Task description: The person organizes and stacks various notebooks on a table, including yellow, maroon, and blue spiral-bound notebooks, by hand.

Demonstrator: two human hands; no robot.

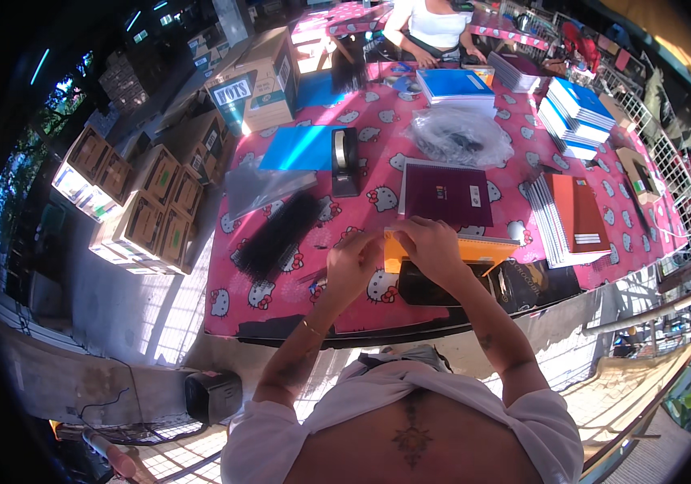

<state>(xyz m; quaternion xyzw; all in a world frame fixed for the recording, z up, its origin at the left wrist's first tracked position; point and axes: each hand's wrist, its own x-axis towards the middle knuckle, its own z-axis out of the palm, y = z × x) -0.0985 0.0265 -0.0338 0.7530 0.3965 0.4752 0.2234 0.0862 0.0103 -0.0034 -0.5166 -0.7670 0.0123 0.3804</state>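
Observation:
Near the table's front edge, a yellow-orange spiral notebook is tilted up, its bound edge uppermost. My right hand grips the left end of that edge, thumb and fingers closed. Just left of it, my left hand is curled with its fingertips pressed together beside the notebook's corner; whatever they pinch is too small to make out. Right behind the notebook lies a maroon spiral notebook. Left of my hands rests a bundle of thin black strands, possibly binding coils.
A black tape dispenser, blue sheets and clear plastic sleeves lie back left. Crumpled plastic wrap sits behind. Stacked notebooks stand right. Cartons are at left. Another person is across the table.

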